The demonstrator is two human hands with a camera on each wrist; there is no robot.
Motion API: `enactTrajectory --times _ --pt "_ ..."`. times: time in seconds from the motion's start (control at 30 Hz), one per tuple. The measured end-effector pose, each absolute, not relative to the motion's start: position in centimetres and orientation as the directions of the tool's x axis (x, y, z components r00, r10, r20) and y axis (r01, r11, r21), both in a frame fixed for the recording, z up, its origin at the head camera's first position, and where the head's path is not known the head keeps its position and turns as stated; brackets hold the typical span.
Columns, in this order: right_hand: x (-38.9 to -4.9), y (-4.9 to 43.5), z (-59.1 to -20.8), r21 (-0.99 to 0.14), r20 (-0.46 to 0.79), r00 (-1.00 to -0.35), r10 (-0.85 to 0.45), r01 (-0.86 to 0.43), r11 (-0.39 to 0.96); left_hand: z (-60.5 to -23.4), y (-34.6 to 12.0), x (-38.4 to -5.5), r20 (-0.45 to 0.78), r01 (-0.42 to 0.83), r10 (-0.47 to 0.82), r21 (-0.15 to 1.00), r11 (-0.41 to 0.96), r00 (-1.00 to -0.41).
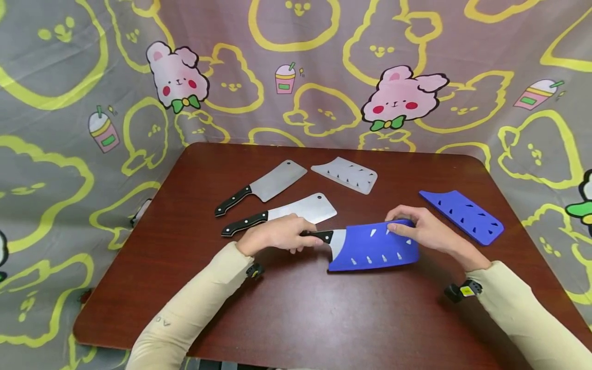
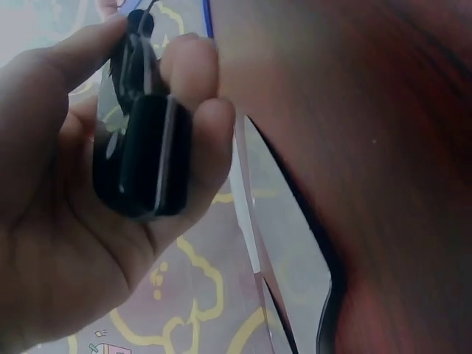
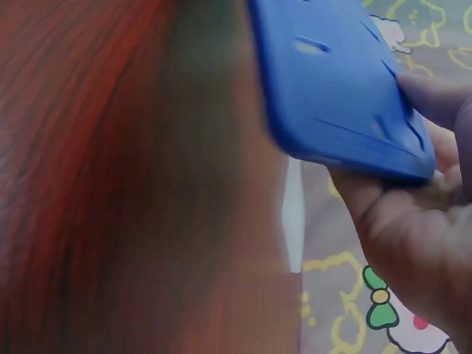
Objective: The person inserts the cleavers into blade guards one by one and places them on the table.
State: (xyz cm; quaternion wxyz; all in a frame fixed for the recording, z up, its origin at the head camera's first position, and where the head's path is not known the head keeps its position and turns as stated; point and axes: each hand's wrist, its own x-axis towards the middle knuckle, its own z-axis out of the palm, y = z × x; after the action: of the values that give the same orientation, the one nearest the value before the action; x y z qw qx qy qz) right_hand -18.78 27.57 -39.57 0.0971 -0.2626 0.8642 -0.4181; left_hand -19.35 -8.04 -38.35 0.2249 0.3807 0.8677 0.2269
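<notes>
My left hand [image 1: 289, 234] grips the black handle [image 2: 151, 155] of a cleaver, fingers curled round it. A blue slotted blade cover [image 1: 376, 246] sits over that cleaver's blade, and only a strip of bare steel [image 1: 339, 241] shows near the handle. At the cover's far end my right hand [image 1: 423, 228] pinches its upper corner between thumb and fingers. In the right wrist view the blue cover's rounded end [image 3: 332, 96] lies in that hand. Both hands hold the covered cleaver above the table. How deep the blade sits is hidden by the cover.
Two bare cleavers, one farther back [image 1: 279, 180] and one nearer [image 1: 305, 208], lie left of centre on the brown table [image 1: 324, 318]. A white slotted cover [image 1: 347, 174] lies behind, and another blue cover [image 1: 464, 216] at the right. A patterned curtain [image 1: 277, 61] surrounds the table.
</notes>
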Motion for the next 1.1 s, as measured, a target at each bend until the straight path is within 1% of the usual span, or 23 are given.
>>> enactTrajectory --times 0.13,0.2,0.27,0.4,0.53,0.63,0.8,0.97,1.1 --pt "-18.8 27.8 -40.5 -0.792 0.032 -0.761 -0.647 -0.415 0.448 -38.7 -7.9 -19.2 -0.239 0.564 0.771 0.56 0.606 -0.591" --pt "-18.7 28.0 -40.8 -0.794 0.017 -0.74 -0.672 -0.418 0.441 -38.9 -7.9 -19.2 -0.241 0.557 0.773 0.573 0.601 -0.586" --pt "-18.6 28.3 -41.0 -0.788 -0.001 -0.733 -0.68 -0.418 0.452 -39.0 -7.9 -19.3 -0.234 0.563 0.773 0.566 0.602 -0.59" --pt "-18.7 28.9 -40.7 -0.753 -0.021 -0.742 -0.671 -0.429 0.498 -38.9 -8.3 -19.6 -0.166 0.618 0.763 0.493 0.612 -0.624" --pt "-19.2 29.3 -39.9 -0.748 -0.064 -0.742 -0.667 -0.407 0.525 -38.6 -9.2 -19.9 -0.071 0.656 0.746 0.425 0.623 -0.663" --pt "-19.7 29.4 -39.2 -0.768 -0.107 -0.747 -0.656 -0.357 0.532 -38.4 -10.1 -20.0 -0.043 0.641 0.728 0.441 0.628 -0.684" --pt "-20.1 29.8 -38.6 -0.76 -0.127 -0.777 -0.616 -0.323 0.564 -37.8 -11.5 -20.4 -0.019 0.616 0.701 0.46 0.639 -0.713" --pt "-20.5 30.9 -38.7 -0.722 -0.115 -0.811 -0.574 -0.328 0.609 -37.4 -12.9 -21.1 -0.033 0.557 0.645 0.474 0.683 -0.763" --pt "-20.6 31.8 -38.7 -0.694 -0.07 -0.854 -0.515 -0.329 0.64 -37.3 -14.1 -21.6 -0.014 0.517 0.595 0.479 0.71 -0.804"
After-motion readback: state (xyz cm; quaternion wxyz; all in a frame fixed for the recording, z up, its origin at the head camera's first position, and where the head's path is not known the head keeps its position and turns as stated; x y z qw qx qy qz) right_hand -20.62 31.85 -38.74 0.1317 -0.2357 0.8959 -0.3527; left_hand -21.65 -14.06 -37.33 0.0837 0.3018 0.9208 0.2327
